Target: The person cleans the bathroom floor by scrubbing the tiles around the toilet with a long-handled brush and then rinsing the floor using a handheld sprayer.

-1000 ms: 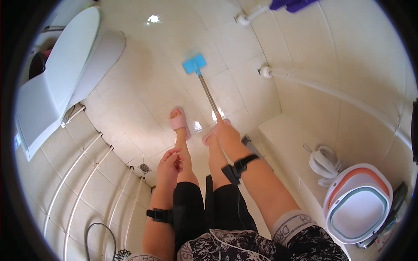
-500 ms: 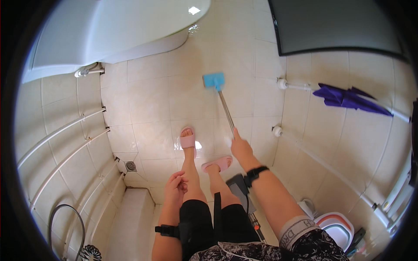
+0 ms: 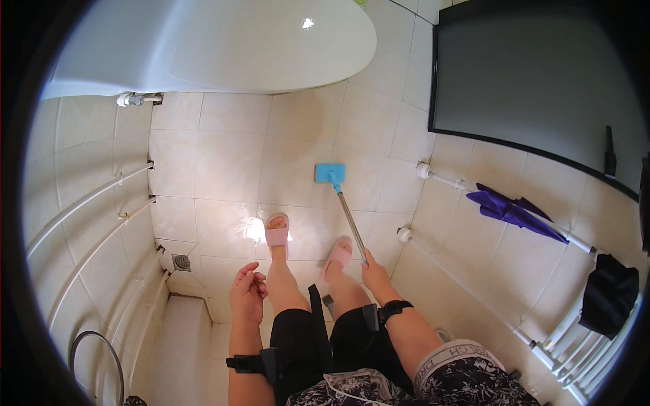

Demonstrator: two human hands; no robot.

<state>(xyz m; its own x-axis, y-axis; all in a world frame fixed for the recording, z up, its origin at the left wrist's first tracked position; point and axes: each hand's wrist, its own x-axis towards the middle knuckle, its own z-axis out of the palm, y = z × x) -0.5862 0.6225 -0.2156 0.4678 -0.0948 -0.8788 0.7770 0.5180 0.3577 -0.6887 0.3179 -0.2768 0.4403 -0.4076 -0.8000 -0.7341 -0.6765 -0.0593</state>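
Evidently the mop (image 3: 330,173) in use is a long-handled one: its bright blue head is a small, flat rectangle, wider than deep, with a blue joint at the near edge. From there a slim, shiny metal handle (image 3: 351,223) slants down to the right, with a touch of blue where it meets the fingers. The head lies on the pale tiled floor (image 3: 230,162), ahead of the person's feet and nearer than the white toilet (image 3: 223,47); its underside is hidden. The right hand (image 3: 376,277) is wrapped around the handle. The left hand (image 3: 249,287) hangs beside the left leg, its fingers loosely curled and slightly apart. Pink slippers (image 3: 277,235) cover both feet, the right one close beside the handle. Light glares off the tiles near the left slipper.
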